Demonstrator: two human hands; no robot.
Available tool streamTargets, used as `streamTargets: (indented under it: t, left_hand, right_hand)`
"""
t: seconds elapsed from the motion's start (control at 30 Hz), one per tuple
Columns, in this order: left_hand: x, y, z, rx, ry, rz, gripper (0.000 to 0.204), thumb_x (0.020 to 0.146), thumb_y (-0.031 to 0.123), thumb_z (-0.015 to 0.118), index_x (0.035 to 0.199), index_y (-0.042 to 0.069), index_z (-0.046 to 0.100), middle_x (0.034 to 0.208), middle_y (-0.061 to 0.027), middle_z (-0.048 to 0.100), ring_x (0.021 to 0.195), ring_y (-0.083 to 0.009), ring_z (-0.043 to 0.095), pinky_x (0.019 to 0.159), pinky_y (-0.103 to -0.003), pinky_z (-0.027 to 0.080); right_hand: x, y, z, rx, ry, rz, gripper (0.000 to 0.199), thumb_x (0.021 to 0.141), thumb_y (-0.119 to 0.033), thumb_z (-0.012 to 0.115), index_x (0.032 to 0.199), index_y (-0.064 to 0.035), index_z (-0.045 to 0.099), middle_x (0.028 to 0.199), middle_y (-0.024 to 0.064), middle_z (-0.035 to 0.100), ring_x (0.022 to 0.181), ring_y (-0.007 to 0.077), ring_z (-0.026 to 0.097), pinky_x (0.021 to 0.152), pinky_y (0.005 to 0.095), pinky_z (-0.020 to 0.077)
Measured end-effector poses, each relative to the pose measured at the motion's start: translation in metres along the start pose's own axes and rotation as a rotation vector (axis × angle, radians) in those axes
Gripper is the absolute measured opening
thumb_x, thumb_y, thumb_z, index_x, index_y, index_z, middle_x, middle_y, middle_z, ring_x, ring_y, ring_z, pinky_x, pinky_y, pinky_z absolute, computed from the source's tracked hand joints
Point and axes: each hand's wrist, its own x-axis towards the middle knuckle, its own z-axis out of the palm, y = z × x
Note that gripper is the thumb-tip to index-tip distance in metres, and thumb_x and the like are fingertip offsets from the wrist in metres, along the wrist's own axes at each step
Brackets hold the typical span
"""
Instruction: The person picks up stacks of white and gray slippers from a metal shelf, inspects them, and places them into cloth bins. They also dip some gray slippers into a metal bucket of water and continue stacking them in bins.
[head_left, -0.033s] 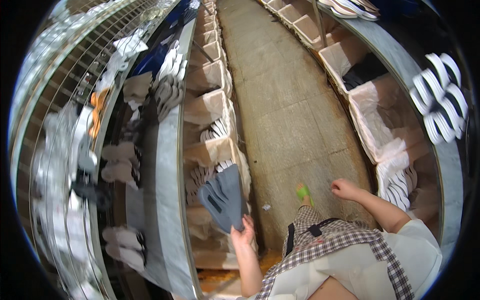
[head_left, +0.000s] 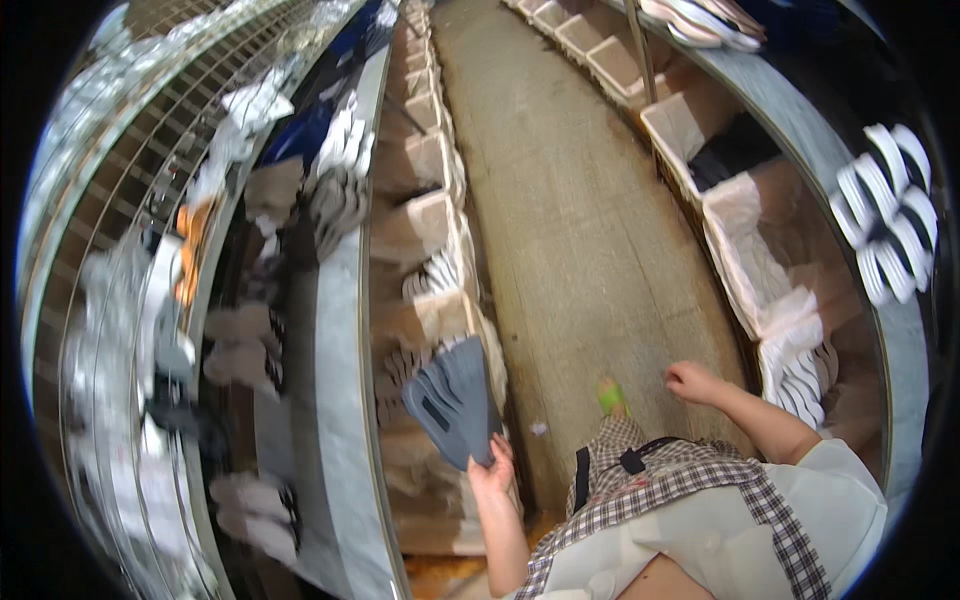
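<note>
Grasps a stack of grey soles (head_left: 452,392) in the left grip (head_left: 490,470), pinched by its lower end, with a dark patch (head_left: 434,411) facing up. Holds the stack over the left row of bins, just beside a lined bin (head_left: 446,314) and partly covering some pale soles (head_left: 399,368). Clenches the right grip (head_left: 694,383) loosely, well apart from the stack, above the floor (head_left: 590,250) and near the right row. Wears a checked apron (head_left: 650,482) and, on a foot below, a green sandal (head_left: 611,398). Has on the left a long grey desk (head_left: 341,310) with blurred grey-brown soles (head_left: 338,207); on the right, striped soles (head_left: 798,385) in a bin and white soles (head_left: 852,205) farther out.
</note>
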Motion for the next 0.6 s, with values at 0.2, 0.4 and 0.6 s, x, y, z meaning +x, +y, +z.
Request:
streamTargets:
  t: [0.2,0.4,0.6]
  left_hand:
    - [0.145,-0.027,0.198,0.069,-0.035,-0.05,0.049,0.072,0.01,0.063,0.111,-0.012,0.042,0.108,-0.0207,0.042,0.091,-0.033,0.056,0.072,-0.033,0.059]
    - [0.303,-0.069,0.406,0.109,0.033,-0.116,0.029,0.078,0.01,0.059,0.101,-0.007,0.056,0.106,-0.0233,0.045,0.091,-0.0347,0.055,0.074,-0.034,0.057]
    - [0.439,-0.138,0.595,0.034,0.045,-0.218,0.037,0.077,0.01,0.061,0.106,-0.008,0.05,0.109,-0.0239,0.041,0.091,-0.0344,0.056,0.073,-0.033,0.058]
  right_hand:
    - [0.136,-0.013,-0.099,0.138,-0.008,0.051,0.03,0.077,-0.024,0.061,0.096,-0.0017,0.062,0.09,0.0167,0.063,0.085,0.0303,0.06,0.074,0.0391,0.0481]
    - [0.262,0.065,-0.159,0.054,0.177,0.487,0.024,0.074,-0.023,0.056,0.087,-0.0046,0.065,0.082,0.0176,0.064,0.077,0.0334,0.061,0.068,0.0413,0.0482]
    - [0.458,0.119,-0.277,-0.107,-0.112,0.558,0.023,0.073,-0.021,0.054,0.081,-0.0025,0.066,0.082,0.0204,0.063,0.077,0.0375,0.06,0.071,0.0444,0.0471]
